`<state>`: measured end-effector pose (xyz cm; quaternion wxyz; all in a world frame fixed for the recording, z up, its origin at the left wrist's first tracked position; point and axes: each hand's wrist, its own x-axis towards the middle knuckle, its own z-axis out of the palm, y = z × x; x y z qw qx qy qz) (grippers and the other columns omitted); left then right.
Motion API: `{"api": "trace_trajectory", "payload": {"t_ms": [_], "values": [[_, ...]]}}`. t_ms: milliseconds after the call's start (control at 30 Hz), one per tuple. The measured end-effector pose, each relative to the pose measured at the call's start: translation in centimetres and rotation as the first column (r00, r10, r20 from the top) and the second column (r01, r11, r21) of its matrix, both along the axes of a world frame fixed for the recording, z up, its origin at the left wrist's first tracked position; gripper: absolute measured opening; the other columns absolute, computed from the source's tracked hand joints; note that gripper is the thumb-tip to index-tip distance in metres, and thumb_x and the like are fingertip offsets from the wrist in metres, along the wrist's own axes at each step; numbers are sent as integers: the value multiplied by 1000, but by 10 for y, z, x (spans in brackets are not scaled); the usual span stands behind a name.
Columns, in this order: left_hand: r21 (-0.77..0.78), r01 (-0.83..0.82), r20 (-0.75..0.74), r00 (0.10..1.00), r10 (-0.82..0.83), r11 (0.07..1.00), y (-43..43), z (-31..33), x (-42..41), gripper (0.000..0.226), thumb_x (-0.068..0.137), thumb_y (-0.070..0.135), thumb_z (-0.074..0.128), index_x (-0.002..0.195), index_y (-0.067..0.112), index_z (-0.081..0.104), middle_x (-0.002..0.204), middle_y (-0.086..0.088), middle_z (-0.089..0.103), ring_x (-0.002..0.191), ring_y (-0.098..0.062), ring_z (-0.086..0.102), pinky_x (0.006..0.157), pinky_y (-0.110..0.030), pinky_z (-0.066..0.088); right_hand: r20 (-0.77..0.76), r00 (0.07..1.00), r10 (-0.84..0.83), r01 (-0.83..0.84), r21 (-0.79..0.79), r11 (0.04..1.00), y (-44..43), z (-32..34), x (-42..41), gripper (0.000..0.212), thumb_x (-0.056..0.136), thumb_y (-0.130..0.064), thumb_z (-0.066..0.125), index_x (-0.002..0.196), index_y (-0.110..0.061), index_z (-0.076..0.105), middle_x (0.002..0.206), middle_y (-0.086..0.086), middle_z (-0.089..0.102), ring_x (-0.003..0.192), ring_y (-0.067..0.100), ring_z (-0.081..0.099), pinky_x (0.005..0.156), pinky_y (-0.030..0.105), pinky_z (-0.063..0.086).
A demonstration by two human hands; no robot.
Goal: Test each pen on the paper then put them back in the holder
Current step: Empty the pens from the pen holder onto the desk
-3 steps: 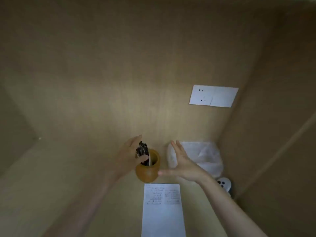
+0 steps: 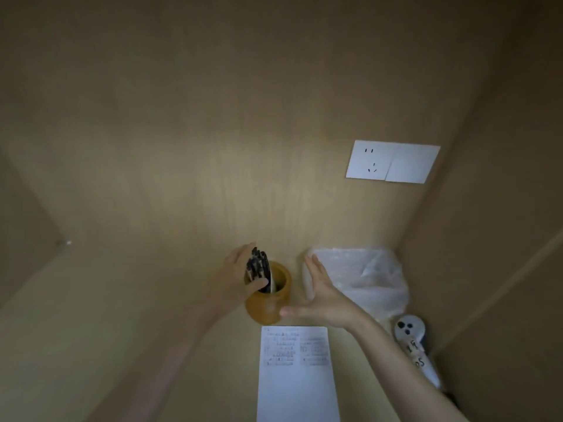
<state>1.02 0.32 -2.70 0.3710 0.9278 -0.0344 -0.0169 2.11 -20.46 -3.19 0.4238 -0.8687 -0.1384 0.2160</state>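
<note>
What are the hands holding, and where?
The left hand grips the bundle of pens around its middle, above the holder. The right hand holds nothing.

Dim, warm light; a soft bright patch lay mid-wall [image 2: 213, 184]. Corners fell dark. Wide-angle bending at edges; overall softness, slight blur.

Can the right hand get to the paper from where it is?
Probably yes. The right hand is open and holds nothing, hovering beside the holder, just above the paper's top edge. Nothing lies between them. The left hand grips the pens, off to the side.
</note>
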Motion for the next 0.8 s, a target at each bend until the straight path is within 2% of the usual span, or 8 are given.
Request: {"api": "trace_trajectory", "payload": {"t_ms": [200, 300, 367, 400, 500, 567, 700, 800], "values": [[-76, -28, 70, 997, 33, 997, 5, -45, 19, 78, 87, 31, 62, 147, 17, 16, 153, -2, 19, 138, -15, 21, 108, -22, 17, -7, 999, -44, 44, 137, 990, 24, -60, 18, 136, 64, -34, 88, 149, -24, -18, 158, -8, -14, 146, 13, -4, 119, 37, 12], [-170, -15, 52, 998, 24, 985, 7, -65, 28, 84, 84, 36, 65, 149, 20, 14, 151, 3, 22, 137, -12, 24, 107, -21, 16, 2, 997, -83, 81, 216, 973, 36, -91, 25, 143, 51, -45, 91, 146, -39, -16, 157, -12, 9, 144, 11, 16, 116, 39, 27], [-261, 6, 53, 999, 8, 965, 9, -79, 33, 95, 75, 51, 67, 148, 27, 13, 150, 7, 26, 136, -11, 30, 114, -33, 23, 46, 992, -120, 104, 261, 960, 41, -109, 29, 127, 46, -47, 92, 137, -49, 4, 144, -11, 35, 132, 8, 38, 104, 32, 41], [-288, 12, 57, 998, 4, 958, 10, -85, 34, 99, 70, 56, 67, 148, 30, 12, 151, 8, 27, 135, -10, 32, 113, -39, 29, 60, 988, -141, 117, 299, 947, 43, -115, 29, 116, 48, -40, 93, 132, -48, 13, 137, -10, 42, 125, 4, 44, 97, 26, 46], [-325, 10, 95, 995, 22, 946, 10, -98, 36, 94, 77, 43, 68, 148, 30, 9, 152, 6, 25, 137, -11, 31, 111, -42, 32, 129, 974, -188, 122, 399, 909, 49, -128, 27, 101, 59, -12, 91, 130, -37, 23, 121, -18, 45, 102, -25, 46, 77, 2, 43], [-366, 14, 135, 990, 38, 931, 11, -102, 37, 87, 81, 36, 68, 148, 30, 11, 151, 4, 28, 136, -10, 31, 111, -42, 32, 163, 964, -211, 121, 440, 890, 56, -133, 25, 96, 62, -4, 87, 131, -27, 24, 116, -20, 44, 88, -33, 43, 68, -4, 39], [-376, 49, 200, 979, 29, 925, 16, -104, 28, 86, 83, 28, 68, 148, 26, 11, 151, 4, 27, 136, -8, 29, 112, -37, 30, 212, 928, -305, 181, 459, 870, 67, -139, 24, 96, 60, -10, 89, 134, -22, 28, 113, -19, 45, 93, -20, 51, 68, -1, 42], [-488, -14, 154, 983, 103, 873, 28, -102, 12, 93, 82, 12, 70, 149, 19, 7, 144, 10, 31, 127, -1, 34, 101, -16, 38, 333, 894, -301, 165, 380, 910, 76, -135, 23, 102, 54, -18, 92, 135, -29, 30, 125, -14, 44, 112, -3, 46, 86, 5, 40]]}}
